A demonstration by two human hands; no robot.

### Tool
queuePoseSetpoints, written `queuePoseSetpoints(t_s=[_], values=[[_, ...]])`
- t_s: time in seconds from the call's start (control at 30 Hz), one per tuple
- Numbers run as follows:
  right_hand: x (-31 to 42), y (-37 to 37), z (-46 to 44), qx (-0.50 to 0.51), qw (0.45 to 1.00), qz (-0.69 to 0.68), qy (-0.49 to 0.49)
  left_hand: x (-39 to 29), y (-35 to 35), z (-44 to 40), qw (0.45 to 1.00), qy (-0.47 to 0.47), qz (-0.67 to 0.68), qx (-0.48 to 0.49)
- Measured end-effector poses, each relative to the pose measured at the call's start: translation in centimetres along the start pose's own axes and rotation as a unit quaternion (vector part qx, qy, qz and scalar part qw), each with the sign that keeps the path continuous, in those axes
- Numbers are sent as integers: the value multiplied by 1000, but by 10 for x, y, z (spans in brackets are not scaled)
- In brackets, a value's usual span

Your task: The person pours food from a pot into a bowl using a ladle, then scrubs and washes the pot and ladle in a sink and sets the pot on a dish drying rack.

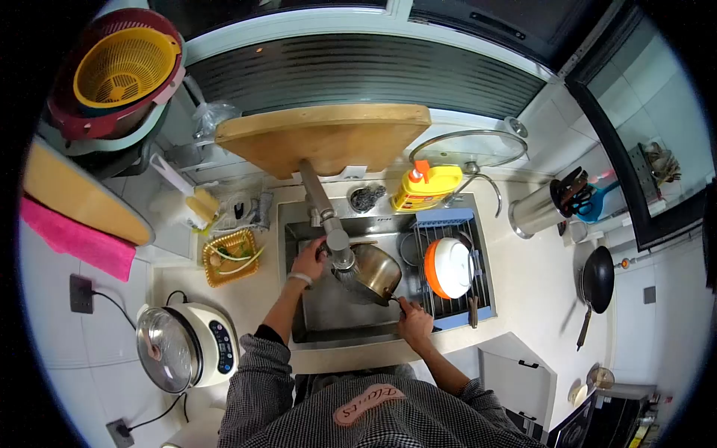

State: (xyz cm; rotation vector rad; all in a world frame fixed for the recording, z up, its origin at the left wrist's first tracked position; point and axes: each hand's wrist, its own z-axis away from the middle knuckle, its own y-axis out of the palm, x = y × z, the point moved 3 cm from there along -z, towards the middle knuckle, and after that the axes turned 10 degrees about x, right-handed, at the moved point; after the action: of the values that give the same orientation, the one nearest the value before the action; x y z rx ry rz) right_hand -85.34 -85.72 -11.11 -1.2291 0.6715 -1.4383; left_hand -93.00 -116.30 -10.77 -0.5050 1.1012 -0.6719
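Observation:
A metal pot [379,270] is tilted inside the steel sink [328,308], partly under the faucet [338,239]. My right hand [414,322] is closed round the pot's handle near the front of the sink. At the pot's left, beside the faucet head, my left hand [310,259] has its fingers curled; what they hold is too small to make out. A dish rack [441,305] sits over the sink's right side, bearing a white and orange bowl [450,269].
Behind the sink stand a wooden cutting board [321,138], a yellow bottle [427,188] and a glass lid [470,149]. A yellow basket [231,257] and an electric cooker [187,347] are at the left. A black pan [597,278] lies at the right.

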Motion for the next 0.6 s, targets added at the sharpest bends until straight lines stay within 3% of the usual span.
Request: queuePoseSetpoints(t_s=[0.13,0.23,0.33,0.43,0.47,0.53,0.6], values=[[-8,-6,3,-40,999,35,9,-14,-17,-28,996,19,-50,74],[-2,-14,-4,-64,994,85,-25,43,15,-82,997,31,5,70],[19,-9,-25,-31,991,133,-15,77,30,-102,995,63,-69,33],[42,0,-42,-16,984,169,-49,77,25,-104,984,44,-115,130],[49,4,-46,-21,977,196,-79,63,15,-92,983,43,-119,130],[63,9,-52,-19,969,219,-115,29,-6,-65,983,162,-46,77],[70,10,-54,-23,962,239,-129,25,-11,-64,984,134,-64,100]])
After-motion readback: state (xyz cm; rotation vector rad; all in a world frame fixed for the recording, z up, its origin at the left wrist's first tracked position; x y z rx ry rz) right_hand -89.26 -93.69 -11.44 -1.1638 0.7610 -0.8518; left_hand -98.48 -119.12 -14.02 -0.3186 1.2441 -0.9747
